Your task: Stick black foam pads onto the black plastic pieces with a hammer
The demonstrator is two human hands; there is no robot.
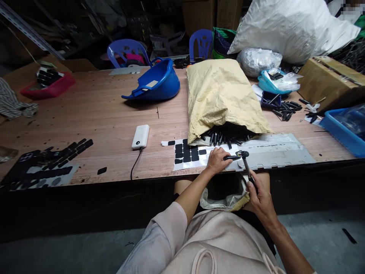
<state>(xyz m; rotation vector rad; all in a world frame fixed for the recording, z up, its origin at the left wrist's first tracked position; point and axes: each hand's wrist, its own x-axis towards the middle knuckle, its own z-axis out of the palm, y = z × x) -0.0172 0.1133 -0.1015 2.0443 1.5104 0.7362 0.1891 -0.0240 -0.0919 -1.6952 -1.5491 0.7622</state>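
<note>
My left hand [218, 160] is at the table's front edge, fingers pinched on a slim black pen-shaped piece [233, 157] lying roughly level. In my right hand [261, 198], fingers wrapped round its black grip, is a small hammer [246, 164] with a metal shaft. The hammer's dark head is at the tip of the black piece; whether they touch I cannot tell. Under both lies a grey board [273, 150]. Just beyond, a large yellowish sack [222, 91] lies on its side, its mouth spilling several similar black pieces [218, 137].
Below the table edge, an open bag [208, 199] sits between my legs. Black pads on a white sheet [186, 165] lie left of my hand. A corded white power bank [140, 136], a blue basin [167, 82] and a blue tray [343, 131] are farther out.
</note>
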